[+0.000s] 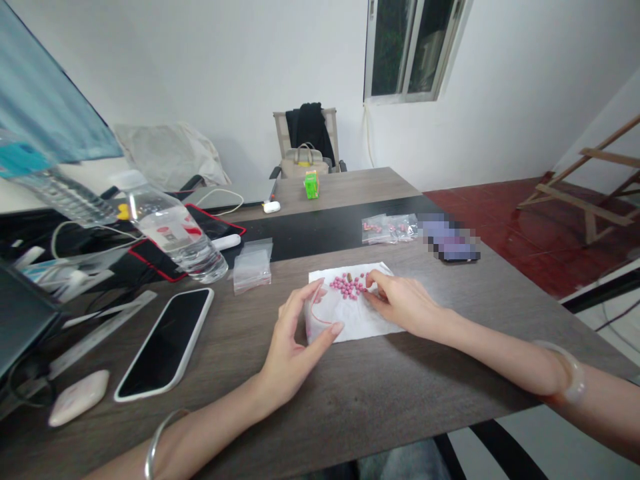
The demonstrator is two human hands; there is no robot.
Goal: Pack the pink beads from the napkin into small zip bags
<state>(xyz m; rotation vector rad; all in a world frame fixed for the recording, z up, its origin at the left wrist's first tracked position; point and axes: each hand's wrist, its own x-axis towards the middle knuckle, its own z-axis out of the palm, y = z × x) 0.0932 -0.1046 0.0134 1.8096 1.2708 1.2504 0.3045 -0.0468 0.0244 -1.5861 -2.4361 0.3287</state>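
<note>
A white paper sheet lies on the table with a cluster of small round pink beads on it. One brownish, longer piece sits among the beads. My right hand is at the right edge of the cluster, its thumb and fingertips pinched around what looks like a pink bead. Over the paper's left side, my left hand has thumb and fingers spread apart. A thin pink cord curves across the paper between its fingertips; I cannot tell whether they touch it.
Clear zip bags lie left of the paper; bags with small pink pieces lie beyond it. A white-edged phone, a computer mouse and a water bottle stand left. A blurred-out object lies right, a green item farther back.
</note>
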